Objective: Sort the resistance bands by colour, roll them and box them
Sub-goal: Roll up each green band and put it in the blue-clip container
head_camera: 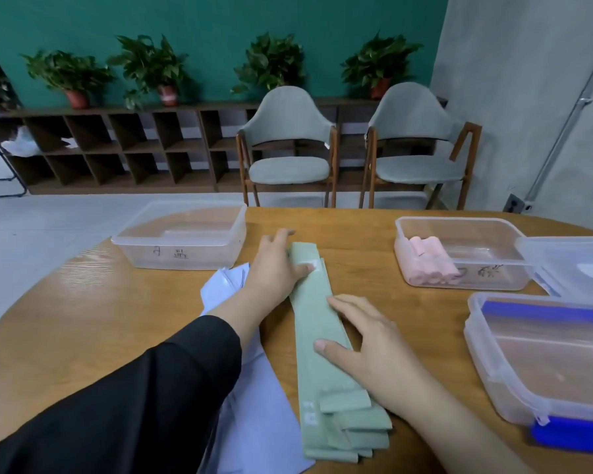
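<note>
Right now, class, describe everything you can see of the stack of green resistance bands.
The green bands are flat, matte, fabric-like strips stacked lengthwise on the wooden table, unrolled, with staggered near ends and small white labels. The left hand presses flat on the far end; the right hand rests open on the middle. They partly overlie the pale blue bands.

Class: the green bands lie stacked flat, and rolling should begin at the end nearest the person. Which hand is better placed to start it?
Probably the right hand: it rests flat on the green bands nearer that end. The left hand presses the far end, anchoring it.
</note>
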Motion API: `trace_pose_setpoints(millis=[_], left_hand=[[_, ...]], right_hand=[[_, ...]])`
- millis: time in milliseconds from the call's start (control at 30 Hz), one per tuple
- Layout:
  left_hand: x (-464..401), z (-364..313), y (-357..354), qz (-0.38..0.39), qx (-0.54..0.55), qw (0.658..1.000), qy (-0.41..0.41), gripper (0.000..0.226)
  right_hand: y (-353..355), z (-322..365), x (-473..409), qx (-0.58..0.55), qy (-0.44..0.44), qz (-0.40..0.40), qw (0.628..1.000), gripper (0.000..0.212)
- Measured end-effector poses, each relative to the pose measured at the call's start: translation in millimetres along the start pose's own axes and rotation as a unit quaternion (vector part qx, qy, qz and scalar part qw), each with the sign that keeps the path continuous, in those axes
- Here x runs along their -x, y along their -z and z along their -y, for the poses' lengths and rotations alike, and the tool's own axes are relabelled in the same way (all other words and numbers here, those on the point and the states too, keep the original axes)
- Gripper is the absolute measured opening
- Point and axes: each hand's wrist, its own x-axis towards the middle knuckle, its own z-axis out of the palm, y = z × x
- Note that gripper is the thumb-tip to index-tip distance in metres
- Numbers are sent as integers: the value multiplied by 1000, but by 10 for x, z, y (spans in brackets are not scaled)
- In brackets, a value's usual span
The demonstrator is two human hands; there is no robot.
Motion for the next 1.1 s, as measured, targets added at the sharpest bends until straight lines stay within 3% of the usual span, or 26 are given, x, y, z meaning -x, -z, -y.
trace_pose_setpoints(millis=[167,300,400,500,633,767,933,1100], left_hand=[[-36,-27,-10,-7,-94,994,-61,27],[-114,-17,10,-13,-105,993,-47,32],[-107,-64,47,-25,-42,996,-69,28],[66,-243,147,-27,136,988,-74,22],[358,-624,280,-11,297,952,-70,38],[601,-1070,455,19,459,887,-34,25],[767,-1521,596,49,595,802,-1,35],[903,-1879,633,68,628,775,-9,30]], right_hand=[[-41,-18,0,49,21,29,998,55],[-55,-62,8,45,26,18,998,56],[-57,-61,16,33,24,13,999,57],[-28,-57,6,-43,2,-48,998,64],[37,-72,21,-188,-64,-87,976,79],[156,-49,118,-286,-59,-119,949,48],[335,38,360,-383,-48,-99,917,19],[543,96,641,-359,-76,-127,922,11]])
